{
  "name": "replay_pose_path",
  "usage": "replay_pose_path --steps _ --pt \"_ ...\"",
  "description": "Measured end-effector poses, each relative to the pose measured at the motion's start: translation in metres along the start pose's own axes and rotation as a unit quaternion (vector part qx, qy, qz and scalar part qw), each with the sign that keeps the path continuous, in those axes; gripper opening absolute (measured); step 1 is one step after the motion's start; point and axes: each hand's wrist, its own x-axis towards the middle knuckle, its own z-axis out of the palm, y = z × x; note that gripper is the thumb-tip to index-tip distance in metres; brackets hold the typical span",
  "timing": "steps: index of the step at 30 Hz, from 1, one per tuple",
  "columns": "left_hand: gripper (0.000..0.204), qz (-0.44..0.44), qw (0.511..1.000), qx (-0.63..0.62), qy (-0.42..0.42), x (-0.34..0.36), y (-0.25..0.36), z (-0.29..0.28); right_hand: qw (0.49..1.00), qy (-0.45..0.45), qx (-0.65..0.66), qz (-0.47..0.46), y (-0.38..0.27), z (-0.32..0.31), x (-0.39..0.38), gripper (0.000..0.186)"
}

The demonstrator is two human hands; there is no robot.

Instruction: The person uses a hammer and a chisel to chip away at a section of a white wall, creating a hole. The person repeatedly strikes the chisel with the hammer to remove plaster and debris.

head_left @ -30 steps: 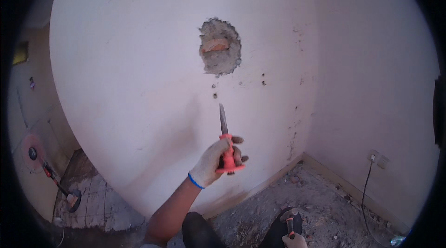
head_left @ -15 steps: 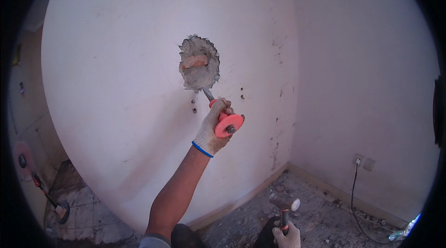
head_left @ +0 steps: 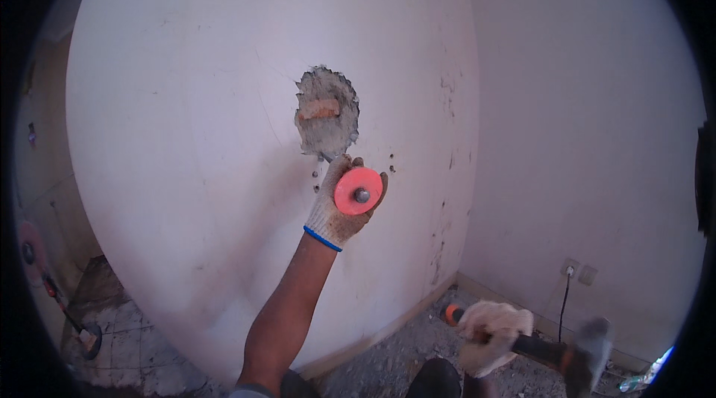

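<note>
My left hand (head_left: 343,193), in a dusty knit glove with a blue cuff, is wrapped round a cold chisel (head_left: 362,195) with a round red guard. The guard faces me and the steel striking end pokes through its middle. The chisel's tip meets the lower edge of a rough hole (head_left: 328,111) in the white wall, though the glove hides most of the shaft. A piece of red brick (head_left: 321,109) shows inside the hole. Low on the right, my gloved right hand (head_left: 494,332) grips a hammer (head_left: 548,351) by its dark and orange handle; the head is blurred by motion.
A second white wall meets this one in a corner at right, with a socket (head_left: 570,267) and a black cable plugged in. Rubble covers the floor (head_left: 373,357). At far left stands a tool with a dark round base (head_left: 91,342). Small drilled holes dot the wall.
My right hand has moved up and right, and the hammer has swung from upright to pointing right. The chisel's back end has turned more toward me, its tip still at the hole's lower edge.
</note>
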Motion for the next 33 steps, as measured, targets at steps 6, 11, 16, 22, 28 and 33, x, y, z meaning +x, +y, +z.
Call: replay_pose_path --steps 6,11,16,22,28,33 --pt "0.023 -0.003 0.998 -0.057 -0.025 0.005 0.000 0.012 0.978 -0.059 -0.064 -0.189 0.030 0.043 0.037 0.027" --pt "0.026 -0.010 0.999 0.010 -0.051 0.003 0.000 0.008 0.882 -0.194 -0.294 0.312 0.100 0.068 0.014 0.029" --pt "0.022 0.037 0.998 -0.043 -0.020 0.000 -0.004 0.010 0.881 -0.055 -0.214 0.419 0.063 0.040 0.017 0.024" --pt "0.023 0.035 0.998 -0.058 0.003 0.009 -0.007 0.011 0.996 0.049 0.011 -0.072 0.027 0.042 0.068 0.021" --pt "0.021 0.023 0.995 -0.079 -0.049 0.019 -0.008 0.004 0.986 -0.003 -0.122 -0.110 0.070 0.058 0.040 0.025" --pt "0.022 -0.024 0.997 0.012 -0.070 0.008 -0.005 0.002 0.833 -0.234 -0.423 0.271 0.080 0.052 0.014 0.032"
